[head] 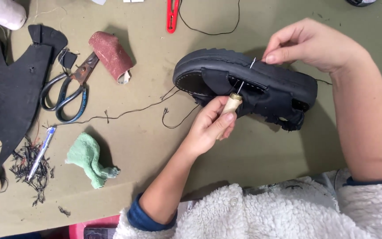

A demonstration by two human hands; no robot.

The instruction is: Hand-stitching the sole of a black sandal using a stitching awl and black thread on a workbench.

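Observation:
A black chunky-soled sandal [284,84] lies on its side on the olive table. My left hand [211,126] grips a wooden-handled awl [231,105], whose metal shaft is pushed through the sandal's edge near the strap. My right hand [306,44] reaches over the sole from above and pinches the thin thread at the awl's tip [253,63]. A dark thread [173,99] trails from the sandal across the table to the left.
Blue-handled scissors [65,95], a roll of red sandpaper [111,55], a green cloth [89,159], a pen [43,150] among thread scraps, a black leather piece [9,88], and a red tool [172,15] lie around. A white fleece garment [266,212] is at the bottom.

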